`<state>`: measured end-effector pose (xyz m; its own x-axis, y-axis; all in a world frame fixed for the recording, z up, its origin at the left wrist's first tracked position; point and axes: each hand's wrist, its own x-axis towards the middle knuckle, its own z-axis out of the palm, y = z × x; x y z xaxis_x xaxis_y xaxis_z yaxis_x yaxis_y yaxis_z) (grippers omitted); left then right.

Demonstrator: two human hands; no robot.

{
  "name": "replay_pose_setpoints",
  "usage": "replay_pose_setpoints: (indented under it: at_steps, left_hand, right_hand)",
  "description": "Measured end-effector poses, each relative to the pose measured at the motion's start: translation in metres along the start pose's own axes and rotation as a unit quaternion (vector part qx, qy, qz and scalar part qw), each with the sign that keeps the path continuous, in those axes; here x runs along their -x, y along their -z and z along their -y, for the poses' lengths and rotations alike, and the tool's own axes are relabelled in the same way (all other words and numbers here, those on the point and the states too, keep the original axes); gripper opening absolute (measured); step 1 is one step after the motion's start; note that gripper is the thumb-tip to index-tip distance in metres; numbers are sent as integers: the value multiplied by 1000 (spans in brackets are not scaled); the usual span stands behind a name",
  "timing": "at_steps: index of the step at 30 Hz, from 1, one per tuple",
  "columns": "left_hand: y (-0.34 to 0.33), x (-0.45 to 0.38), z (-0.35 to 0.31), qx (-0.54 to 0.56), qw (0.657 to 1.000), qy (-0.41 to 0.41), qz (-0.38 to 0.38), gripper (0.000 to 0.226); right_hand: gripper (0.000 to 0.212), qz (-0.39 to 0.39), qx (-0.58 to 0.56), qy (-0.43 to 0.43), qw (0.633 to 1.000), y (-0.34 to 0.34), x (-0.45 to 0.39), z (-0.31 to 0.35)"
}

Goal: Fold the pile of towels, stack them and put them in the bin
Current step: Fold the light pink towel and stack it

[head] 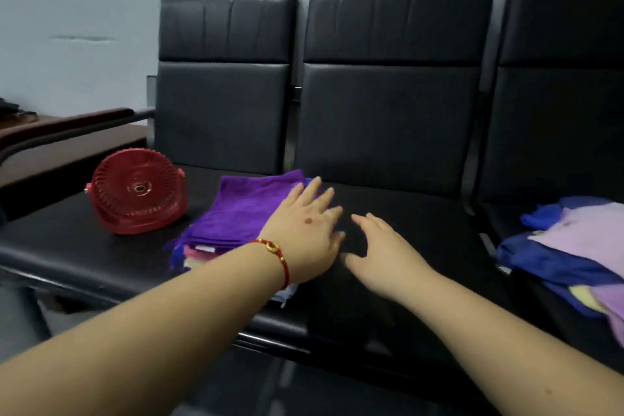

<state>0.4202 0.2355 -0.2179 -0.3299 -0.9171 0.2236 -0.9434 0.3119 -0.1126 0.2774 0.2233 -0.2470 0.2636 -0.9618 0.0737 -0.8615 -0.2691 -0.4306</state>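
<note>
I am looking down at a row of black padded seats (388, 132) set against a pale wall. My left hand (305, 235) lies flat, fingers straight and spread, on the right edge of a stack of folded towels (236, 216); it grasps nothing and only rests on the cloth. A red cord bracelet (277, 255) with a gold bead sits on that wrist. The stack sits on the seat in front of me, near the gap between the left and middle seats; its top towel is purple, and pink, pale and blue edges show beneath it at the near side. My right hand (381, 255) is just beside the left one, over the bare black cushion of the middle seat, fingers loosely extended and thumb out, holding nothing; I cannot tell whether it touches the cushion. On the right seat lies a loose pile of unfolded towels (574, 257) in blue, lilac and pale yellow, well apart from both hands. A red fan (136, 191) stands on the left seat, near the stack but not touching it.
</note>
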Motion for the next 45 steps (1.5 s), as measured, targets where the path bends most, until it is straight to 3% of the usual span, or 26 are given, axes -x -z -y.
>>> replay_pose_setpoints:
  at_steps: [6, 13, 17, 24, 31, 37, 45]
  left_hand:
    - [-35, -23, -134, 55, 989, -76, 116, 56]
    - [-52, -63, -277, 135, 963, -144, 181, 57]
    - [-62, -75, -333, 194, 949, -177, 173, 54]
    - [-80, -96, -391, 257, 936, -205, 121, 42]
    - [-101, -118, -406, 244, 952, -149, 108, 47]
    - [-102, -126, -410, 273, 948, -130, 99, 29]
    - [-102, -126, -413, 201, 962, -172, 63, 23]
  right_hand:
    - [70, -31, -45, -149, 987, 25, 75, -130]
    - [48, -136, -86, -333, 929, 84, 156, -259]
    - [60, -113, -34, -357, 927, 90, 184, -299]
    - [50, -115, 56, -325, 937, 79, 186, -329]
    - [41, -143, 77, -338, 927, 80, 176, -341]
    - [24, -187, 86, -345, 916, 77, 172, -345]
    - [21, -190, 61, -345, 917, 78, 173, -343]
